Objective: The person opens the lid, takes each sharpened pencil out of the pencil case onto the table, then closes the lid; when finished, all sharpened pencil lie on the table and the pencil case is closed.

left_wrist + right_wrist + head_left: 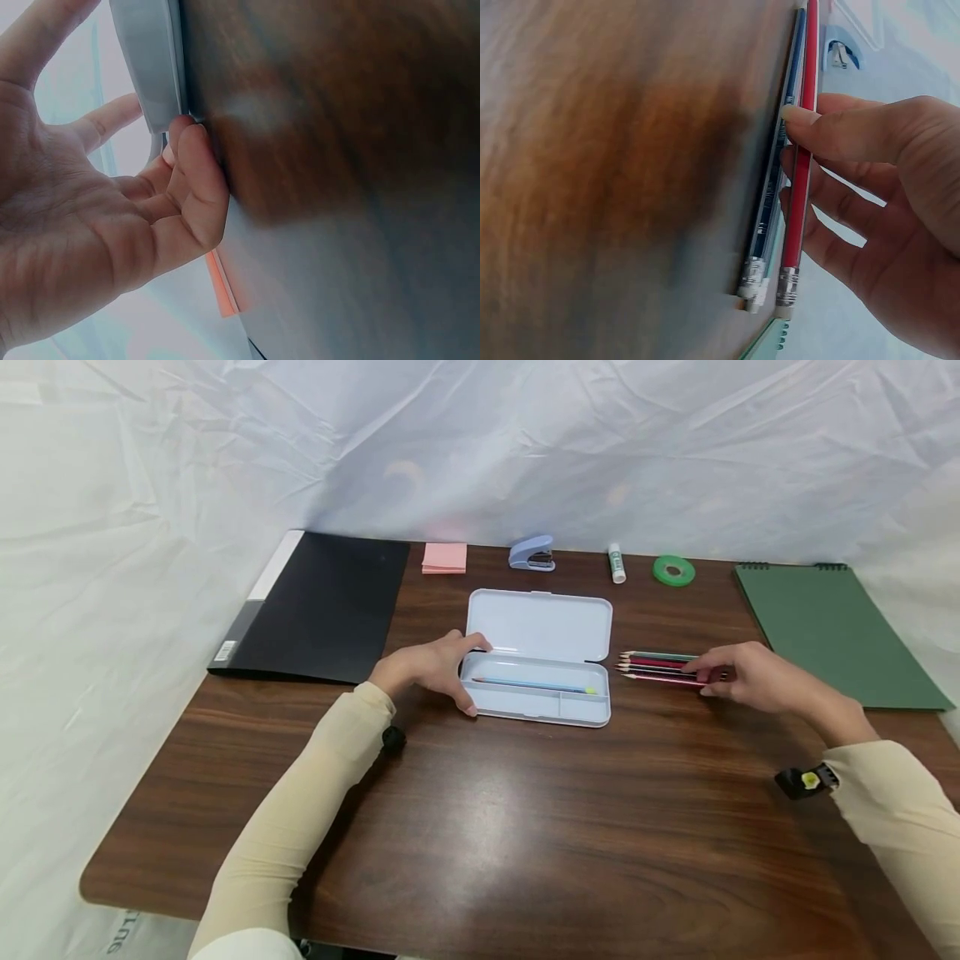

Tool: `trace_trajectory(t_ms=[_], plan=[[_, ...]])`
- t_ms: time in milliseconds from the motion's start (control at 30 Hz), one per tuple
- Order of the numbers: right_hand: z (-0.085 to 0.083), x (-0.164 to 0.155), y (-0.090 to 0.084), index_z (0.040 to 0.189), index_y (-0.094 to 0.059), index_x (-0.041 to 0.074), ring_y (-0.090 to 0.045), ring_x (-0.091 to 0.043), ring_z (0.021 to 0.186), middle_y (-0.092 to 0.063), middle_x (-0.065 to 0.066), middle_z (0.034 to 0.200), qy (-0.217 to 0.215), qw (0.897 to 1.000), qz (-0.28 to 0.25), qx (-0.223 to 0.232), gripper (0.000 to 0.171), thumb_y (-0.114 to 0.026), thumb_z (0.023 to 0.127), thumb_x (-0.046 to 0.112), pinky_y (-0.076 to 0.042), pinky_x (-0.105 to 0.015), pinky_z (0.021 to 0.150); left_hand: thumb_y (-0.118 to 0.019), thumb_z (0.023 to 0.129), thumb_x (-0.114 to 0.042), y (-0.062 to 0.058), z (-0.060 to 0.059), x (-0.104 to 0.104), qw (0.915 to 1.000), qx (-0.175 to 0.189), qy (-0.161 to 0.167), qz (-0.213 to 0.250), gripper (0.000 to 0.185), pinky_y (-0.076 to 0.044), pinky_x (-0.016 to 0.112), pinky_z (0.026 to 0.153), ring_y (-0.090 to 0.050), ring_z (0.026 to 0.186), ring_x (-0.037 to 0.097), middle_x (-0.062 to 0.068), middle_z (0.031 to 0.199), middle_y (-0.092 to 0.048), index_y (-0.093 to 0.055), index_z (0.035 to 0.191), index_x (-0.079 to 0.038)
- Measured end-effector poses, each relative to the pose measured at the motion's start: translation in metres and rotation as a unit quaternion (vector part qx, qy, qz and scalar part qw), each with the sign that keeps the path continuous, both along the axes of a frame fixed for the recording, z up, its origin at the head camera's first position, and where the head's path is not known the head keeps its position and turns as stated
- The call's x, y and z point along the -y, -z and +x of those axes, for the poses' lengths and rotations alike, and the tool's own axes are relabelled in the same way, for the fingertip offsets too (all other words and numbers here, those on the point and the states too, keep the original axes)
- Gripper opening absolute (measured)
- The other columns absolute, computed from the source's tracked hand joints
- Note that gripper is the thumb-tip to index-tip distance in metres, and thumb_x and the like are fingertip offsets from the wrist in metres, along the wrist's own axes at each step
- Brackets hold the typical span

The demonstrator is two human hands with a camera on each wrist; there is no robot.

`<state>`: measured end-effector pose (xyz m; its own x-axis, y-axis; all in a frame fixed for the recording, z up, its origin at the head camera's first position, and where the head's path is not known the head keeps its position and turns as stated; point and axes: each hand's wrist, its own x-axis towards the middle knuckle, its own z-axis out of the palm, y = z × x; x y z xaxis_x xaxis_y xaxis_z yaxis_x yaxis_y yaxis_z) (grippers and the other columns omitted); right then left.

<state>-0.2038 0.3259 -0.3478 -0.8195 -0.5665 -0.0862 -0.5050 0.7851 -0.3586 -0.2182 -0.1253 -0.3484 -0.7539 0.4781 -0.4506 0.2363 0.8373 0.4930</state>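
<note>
An open pale blue pencil case point(540, 635) lies mid-table with its lid folded back and one blue pencil point(532, 685) in the tray. My left hand point(461, 678) grips the case's left end, thumb at the near corner and fingers over the far edge. The left wrist view shows the curled fingers point(191, 161) against the case's corner point(150, 67). Right of the case, several coloured pencils point(656, 666) lie side by side on the table. My right hand point(711, 677) is at their eraser ends. Its thumb point(817, 127) and fingers pinch a red pencil point(799, 195) beside a dark blue one point(769, 210).
Along the back of the brown table point(525, 843) sit a black folder point(322, 606), pink sticky notes point(444, 558), a blue stapler point(532, 553), a glue stick point(617, 563) and a green tape roll point(673, 571). At the right lies a green spiral notebook point(836, 631). White sheeting surrounds the table.
</note>
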Motion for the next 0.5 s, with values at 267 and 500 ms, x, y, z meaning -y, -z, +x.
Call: trace_trajectory(t_ms=[267,500], plan=[[0.0001,0.0044,0.0064,0.117,-0.071,0.002,-0.061,-0.010,0.075,-0.068,0.002,0.086,0.009,0.998,0.015,-0.052,0.035,-0.075,0.082,-0.005,-0.049,-0.029,0.063,-0.089,0.072,-0.031,-0.0007,0.0008,-0.0003,1.0000,0.002,-0.003,0.005,0.096,-0.040,0.046,0.103,-0.043,0.123,0.028,0.013,0.134,-0.038,-0.032,0.148,-0.024],[-0.0001,0.0085,0.0077,0.115,-0.070,0.001,-0.063,-0.017,0.076,-0.068,0.000,0.084,0.012,0.997,0.034,-0.071,0.035,-0.075,0.082,-0.005,-0.050,-0.035,0.066,-0.090,0.072,-0.031,0.0001,0.0005,0.0000,1.0000,0.003,-0.004,0.007,0.096,-0.040,0.045,0.102,-0.043,0.122,0.028,0.013,0.134,-0.038,-0.033,0.148,-0.024]])
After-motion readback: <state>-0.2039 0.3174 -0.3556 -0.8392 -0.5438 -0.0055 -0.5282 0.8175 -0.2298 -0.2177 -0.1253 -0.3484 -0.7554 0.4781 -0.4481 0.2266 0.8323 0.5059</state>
